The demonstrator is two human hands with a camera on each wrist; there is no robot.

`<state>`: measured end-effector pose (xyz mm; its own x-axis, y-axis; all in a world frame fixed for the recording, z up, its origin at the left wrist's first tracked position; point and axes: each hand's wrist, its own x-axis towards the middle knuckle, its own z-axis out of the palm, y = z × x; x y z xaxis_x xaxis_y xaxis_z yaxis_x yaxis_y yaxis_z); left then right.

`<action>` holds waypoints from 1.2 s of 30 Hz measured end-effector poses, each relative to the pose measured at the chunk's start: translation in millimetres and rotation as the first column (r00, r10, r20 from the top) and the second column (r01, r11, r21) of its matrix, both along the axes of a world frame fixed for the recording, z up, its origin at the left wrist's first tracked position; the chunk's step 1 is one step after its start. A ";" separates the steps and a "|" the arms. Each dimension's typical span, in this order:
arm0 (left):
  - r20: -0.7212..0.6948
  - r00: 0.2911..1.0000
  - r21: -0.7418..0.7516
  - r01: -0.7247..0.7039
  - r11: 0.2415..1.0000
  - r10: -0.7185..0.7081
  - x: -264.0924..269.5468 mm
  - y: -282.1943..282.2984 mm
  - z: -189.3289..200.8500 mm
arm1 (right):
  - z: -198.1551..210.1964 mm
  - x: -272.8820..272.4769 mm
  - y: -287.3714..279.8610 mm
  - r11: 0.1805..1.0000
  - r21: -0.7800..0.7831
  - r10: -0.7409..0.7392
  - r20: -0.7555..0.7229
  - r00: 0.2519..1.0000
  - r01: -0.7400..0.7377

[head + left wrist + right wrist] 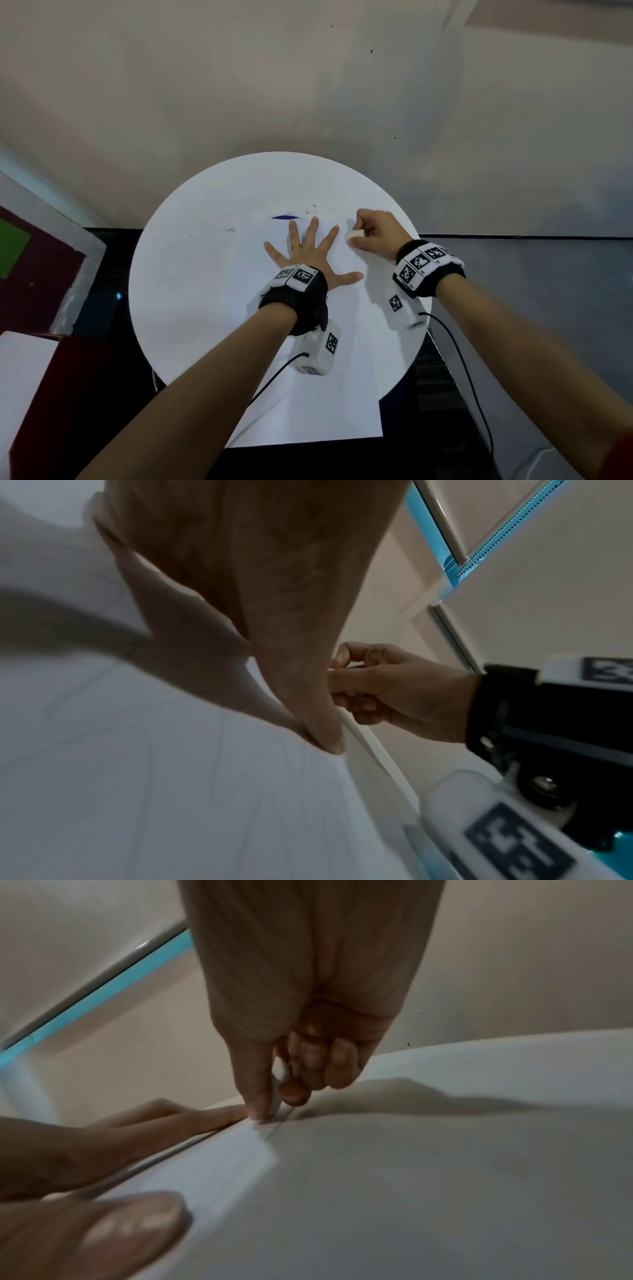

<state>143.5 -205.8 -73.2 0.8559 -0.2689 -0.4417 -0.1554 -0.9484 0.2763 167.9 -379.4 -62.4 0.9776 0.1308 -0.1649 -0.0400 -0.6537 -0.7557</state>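
- While pressing flat on the white paper (335, 404) with the left hand (305, 253), holds nothing: palm down, fingers straight and spread wide.
- Pinches a small white eraser (354, 234) in the right hand (376, 233), between thumb and pointer finger, with the other fingers curled in behind.
- Puts the low end of the eraser down on the edge of the paper, right by the right thumb tip, as seen from the right wrist.
- Has the eraser just beside the left pointer fingertip, near but not touching.
- Shows a gold ring (295, 245) on one left finger.
- Shows a small dark blue mark (284, 217) just past the left fingertips.
- Shows faint grey lines (226, 772) on the paper, close under the left wrist.
- Rests both hands over a round white table (191, 274), with the paper on top of it.
- Wears black bands (298, 301) with black-and-white square tags on both wrists.
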 end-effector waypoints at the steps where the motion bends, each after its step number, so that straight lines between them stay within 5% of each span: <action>1: -0.006 1.000 0.003 -0.001 1.000 0.001 -0.5 -0.8 0.2 | -0.8 0.0 0.8 1.000 -0.011 -0.027 0.026 0.999 0.027; 5: 0.004 1.000 0.003 -0.010 1.000 0.010 -0.6 -1.0 -0.6 | 1.8 -9.6 -1.0 0.995 0.077 0.074 -0.155 0.985 -0.063; 9: -0.010 1.000 0.020 -0.003 1.000 0.003 -1.1 -0.5 1.4 | -1.2 -2.3 -4.2 0.996 0.056 -0.069 -0.014 0.998 0.070; 13: -0.014 1.000 0.021 -0.007 1.000 0.007 -0.7 -0.2 2.9 | 1.1 -8.2 -5.6 0.994 0.103 0.064 -0.180 0.982 -0.046; 17: -0.010 1.000 0.014 -0.009 1.000 0.009 -1.1 -0.4 2.9 | 1.8 4.2 -6.0 0.997 0.064 -0.037 -0.068 0.997 0.041; 22: -0.002 1.000 0.024 -0.002 1.000 0.002 -0.4 -0.8 2.9 | 2.2 -7.5 -9.6 0.988 0.138 0.102 -0.244 0.964 -0.070; 26: -0.003 1.000 0.016 -0.005 1.000 0.005 -2.3 0.7 4.1 | -0.4 1.4 -5.4 0.996 0.088 -0.019 -0.078 0.997 0.025; 30: 0.005 1.000 0.021 -0.002 1.000 0.002 -1.4 0.3 3.9 | 2.2 -2.7 -4.7 0.991 0.109 0.096 -0.190 0.977 -0.076; 36: 0.024 1.000 0.014 -0.005 1.000 0.004 -2.5 0.0 1.3 | -1.3 -2.2 6.1 0.996 0.078 0.044 -0.118 0.992 -0.035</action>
